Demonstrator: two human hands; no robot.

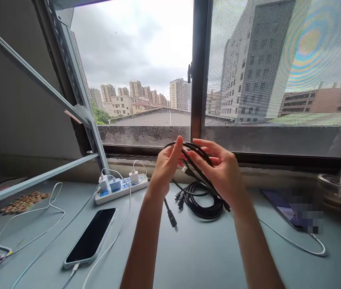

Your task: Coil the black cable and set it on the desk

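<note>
Raised over the desk, my left hand (163, 168) grips one side of a loosely looped black cable (199, 166), thumb pointing up. My right hand (223, 170) has its fingers and thumb curved around the other side of the loops. One end of the cable dangles below my left hand, with a black plug (172, 218) that has a metal tip. Another light-tipped plug (186, 170) shows between the hands. Behind and below them lies a coil of black cable (208, 214) on the desk, with several plug ends at its left. My fingers partly hide the held loops.
A white power strip (141, 182) with chargers stands at the back left. In front of it a phone (93, 237) lies plugged in. Another phone (281, 206) with a white cable and a lidded cup (334, 192) are at right. A metal frame (80, 96) rises at left.
</note>
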